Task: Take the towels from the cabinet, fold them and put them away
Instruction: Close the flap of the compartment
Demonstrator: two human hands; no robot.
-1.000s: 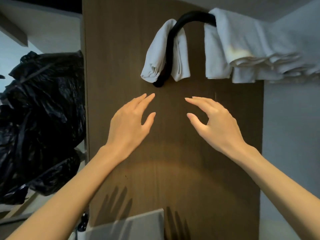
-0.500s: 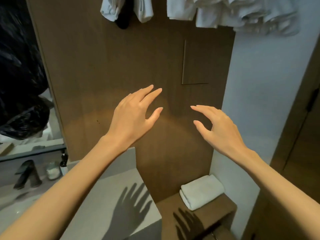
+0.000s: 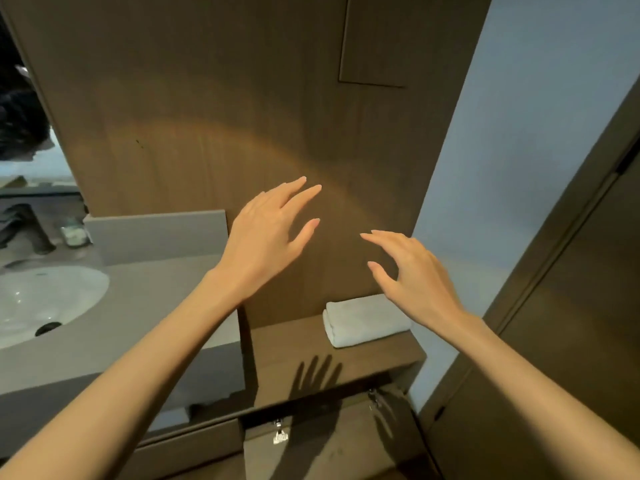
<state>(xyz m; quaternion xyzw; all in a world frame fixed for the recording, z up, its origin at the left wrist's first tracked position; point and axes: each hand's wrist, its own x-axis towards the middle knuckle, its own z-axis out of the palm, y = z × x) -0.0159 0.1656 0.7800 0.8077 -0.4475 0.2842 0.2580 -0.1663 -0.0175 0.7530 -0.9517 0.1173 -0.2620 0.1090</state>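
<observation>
A folded white towel (image 3: 363, 322) lies on a low brown wooden shelf (image 3: 294, 344) against the wood-panelled wall. My right hand (image 3: 412, 275) hovers just above the towel's right end, fingers spread and loosely bent, holding nothing. My left hand (image 3: 266, 230) is raised in front of the panel, up and to the left of the towel, fingers straight and empty. Both hands are apart from the towel. The hanging towels are out of view.
A grey vanity counter (image 3: 138, 306) with a white basin (image 3: 41, 299) fills the left. A mirror (image 3: 24, 133) stands above it. Under the shelf an opening with metal hinges (image 3: 280, 434) shows. A dark door (image 3: 571, 306) stands at the right, beside a white wall.
My view has tilted downward: the hanging towels left the top edge and the folded towel and shelf came into fuller view. Both hands have lowered toward the shelf, still empty.
</observation>
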